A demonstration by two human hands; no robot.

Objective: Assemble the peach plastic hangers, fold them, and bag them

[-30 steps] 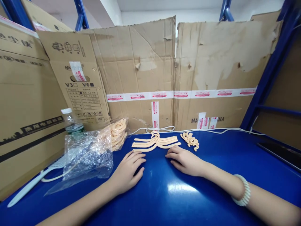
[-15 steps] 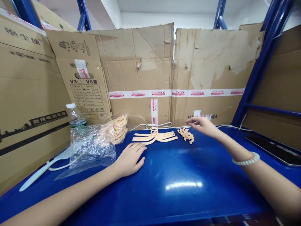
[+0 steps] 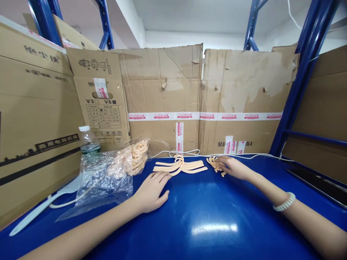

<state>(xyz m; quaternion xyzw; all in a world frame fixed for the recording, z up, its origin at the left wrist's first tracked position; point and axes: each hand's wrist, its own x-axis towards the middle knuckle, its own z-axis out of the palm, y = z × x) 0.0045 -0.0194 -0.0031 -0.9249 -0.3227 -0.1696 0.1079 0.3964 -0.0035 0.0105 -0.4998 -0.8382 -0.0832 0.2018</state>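
Observation:
Several beige clothes hangers [image 3: 193,166] lie overlapped on the blue tabletop, their hooks bunched toward the back. My left hand [image 3: 151,191] rests palm down in front of them, fingers spread, fingertips by the lower left arm of the nearest hanger. To the right is a small heap of curved beige pieces [image 3: 210,161], partly covered by my right hand [image 3: 233,168]. That hand's fingers are stretched down onto the heap; I cannot make out a piece between them.
A clear plastic bag [image 3: 105,191] holding more beige pieces [image 3: 138,155] sits at left, before a bottle [image 3: 88,141]. A pale-handled tool [image 3: 35,215] lies at far left. Cardboard [image 3: 162,97] walls the back, a white cable [image 3: 260,156] at its foot. A dark flat device [image 3: 317,184] lies right.
My right hand has come down from above onto the heap of curved pieces. My left hand stays beside the hangers. The camera view has tilted up slightly.

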